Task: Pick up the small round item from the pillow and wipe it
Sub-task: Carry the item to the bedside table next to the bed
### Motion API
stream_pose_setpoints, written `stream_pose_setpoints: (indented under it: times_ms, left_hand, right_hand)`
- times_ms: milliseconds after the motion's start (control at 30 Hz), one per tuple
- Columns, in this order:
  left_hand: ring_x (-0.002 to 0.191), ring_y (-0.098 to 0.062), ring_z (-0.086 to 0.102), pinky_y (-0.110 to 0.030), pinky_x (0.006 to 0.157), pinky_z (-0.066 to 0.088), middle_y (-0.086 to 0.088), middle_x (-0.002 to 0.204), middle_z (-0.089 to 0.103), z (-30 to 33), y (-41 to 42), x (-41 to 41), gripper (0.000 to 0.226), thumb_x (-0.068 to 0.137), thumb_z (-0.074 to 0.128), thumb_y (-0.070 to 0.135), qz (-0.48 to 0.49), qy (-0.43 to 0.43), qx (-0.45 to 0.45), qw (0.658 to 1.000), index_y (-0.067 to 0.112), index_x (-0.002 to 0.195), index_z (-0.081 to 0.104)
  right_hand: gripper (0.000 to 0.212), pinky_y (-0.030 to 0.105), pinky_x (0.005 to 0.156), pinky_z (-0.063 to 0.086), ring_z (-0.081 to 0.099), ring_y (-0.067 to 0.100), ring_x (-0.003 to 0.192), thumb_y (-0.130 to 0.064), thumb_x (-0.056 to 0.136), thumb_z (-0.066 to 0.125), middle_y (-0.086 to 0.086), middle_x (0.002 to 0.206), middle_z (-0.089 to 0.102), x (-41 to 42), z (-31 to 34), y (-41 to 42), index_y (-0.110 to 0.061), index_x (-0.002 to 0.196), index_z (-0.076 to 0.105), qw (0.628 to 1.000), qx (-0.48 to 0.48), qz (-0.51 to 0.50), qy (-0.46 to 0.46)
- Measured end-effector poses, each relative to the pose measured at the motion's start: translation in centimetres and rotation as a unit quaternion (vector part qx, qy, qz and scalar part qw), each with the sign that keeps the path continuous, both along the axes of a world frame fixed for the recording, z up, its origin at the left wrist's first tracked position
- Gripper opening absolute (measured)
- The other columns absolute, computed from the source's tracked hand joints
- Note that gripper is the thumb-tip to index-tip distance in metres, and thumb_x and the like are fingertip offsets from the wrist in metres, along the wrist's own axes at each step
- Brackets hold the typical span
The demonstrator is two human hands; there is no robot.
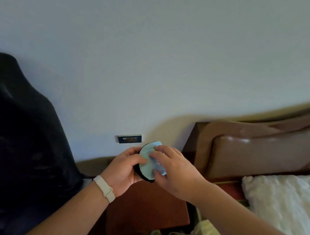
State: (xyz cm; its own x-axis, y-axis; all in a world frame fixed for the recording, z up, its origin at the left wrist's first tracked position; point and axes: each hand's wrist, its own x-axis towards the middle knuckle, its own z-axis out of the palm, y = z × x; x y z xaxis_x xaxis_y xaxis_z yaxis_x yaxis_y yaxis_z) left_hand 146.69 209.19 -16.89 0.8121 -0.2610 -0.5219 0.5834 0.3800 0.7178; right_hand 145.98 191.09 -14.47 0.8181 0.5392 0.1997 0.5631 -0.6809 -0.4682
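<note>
My left hand (124, 168) grips a small round black item (137, 170) by its edge, holding it up in front of the wall. Most of the item is covered by a light blue cloth (148, 162). My right hand (174, 170) presses that cloth flat against the item's face with its fingers. A white band sits on my left wrist. The white pillow (287, 201) lies on the bed at the right, apart from both hands.
A padded brown headboard (266, 153) stands behind the pillow. A reddish wooden nightstand (147, 211) is below my hands. A dark garment-covered shape (11, 135) fills the left. A wall socket plate (129, 138) sits just behind the item. Bags lie on the floor.
</note>
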Motion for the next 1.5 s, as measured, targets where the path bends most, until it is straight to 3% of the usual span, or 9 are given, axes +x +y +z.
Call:
stream_pose_setpoints:
  times_ms: [300, 500, 800, 1033, 1167, 1300, 1500]
  left_hand:
    - [0.08, -0.023, 0.073, -0.038, 0.06, 0.059, -0.011, 0.09, 0.076, -4.7, -5.3, 7.3, 0.03, 0.086, 0.054, -0.003, -0.038, 0.057, 0.025, 0.997, 0.015, 0.094, 0.077]
    - [0.088, -0.028, 0.068, -0.04, 0.064, 0.058, -0.019, 0.107, 0.069, -9.6, -6.9, 10.6, 0.036, 0.086, 0.052, -0.002, -0.064, 0.107, 0.071, 0.99, 0.007, 0.118, 0.065]
    - [0.081, -0.026, 0.07, -0.04, 0.061, 0.057, -0.015, 0.099, 0.07, -19.3, -6.7, 14.1, 0.03, 0.083, 0.057, 0.001, -0.086, 0.161, 0.093, 0.979, 0.009, 0.112, 0.062]
    - [0.084, -0.025, 0.071, -0.038, 0.061, 0.058, -0.011, 0.095, 0.073, -28.1, -8.2, 16.9, 0.028, 0.085, 0.056, 0.001, -0.094, 0.187, 0.076, 0.975, 0.011, 0.109, 0.065]
    - [0.086, -0.027, 0.067, -0.036, 0.058, 0.057, -0.016, 0.104, 0.067, -32.1, -9.1, 18.2, 0.037, 0.085, 0.053, -0.001, -0.102, 0.201, 0.061, 0.972, 0.005, 0.121, 0.059]
    - [0.078, -0.025, 0.069, -0.035, 0.056, 0.057, -0.013, 0.094, 0.07, -36.6, -9.7, 19.3, 0.028, 0.084, 0.052, -0.002, -0.102, 0.203, 0.07, 0.971, 0.009, 0.106, 0.064]
    - [0.083, -0.027, 0.069, -0.043, 0.07, 0.058, -0.013, 0.095, 0.07, -42.1, -9.7, 19.6, 0.027, 0.08, 0.056, 0.0, -0.127, 0.199, 0.107, 0.966, 0.011, 0.102, 0.065]
  right_hand:
    - [0.042, 0.044, 0.096, 0.043, 0.051, 0.035, 0.11, -0.022, 0.082, 0.063, 0.01, 0.127, 0.052, 6.4, -5.8, -5.2, -0.013, 0.122, 0.055, 0.995, -0.012, -0.054, 0.082]
    - [0.043, 0.045, 0.093, 0.044, 0.049, 0.033, 0.111, -0.021, 0.082, 0.062, 0.009, 0.128, 0.05, 8.5, -10.7, -5.8, -0.013, 0.124, 0.054, 0.985, -0.029, -0.096, 0.142]
    - [0.047, 0.042, 0.096, 0.04, 0.042, 0.029, 0.119, -0.023, 0.086, 0.058, 0.005, 0.135, 0.042, 11.7, -19.1, -5.2, -0.016, 0.131, 0.047, 0.963, -0.081, -0.124, 0.224]
    - [0.049, 0.041, 0.098, 0.038, 0.039, 0.029, 0.123, -0.024, 0.087, 0.055, 0.005, 0.139, 0.039, 13.9, -27.1, -5.8, -0.019, 0.134, 0.044, 0.947, -0.088, -0.169, 0.259]
    - [0.05, 0.039, 0.102, 0.037, 0.036, 0.028, 0.128, -0.024, 0.086, 0.054, 0.005, 0.144, 0.036, 14.9, -31.3, -6.4, -0.02, 0.135, 0.043, 0.94, -0.091, -0.184, 0.273]
    - [0.05, 0.037, 0.099, 0.038, 0.039, 0.029, 0.125, -0.02, 0.083, 0.059, 0.008, 0.14, 0.042, 15.4, -35.7, -6.8, -0.016, 0.132, 0.048, 0.937, -0.071, -0.205, 0.273]
    - [0.047, 0.033, 0.09, 0.042, 0.042, 0.027, 0.117, -0.011, 0.083, 0.059, 0.008, 0.134, 0.044, 15.4, -41.2, -6.5, -0.015, 0.129, 0.049, 0.942, -0.093, -0.18, 0.267]
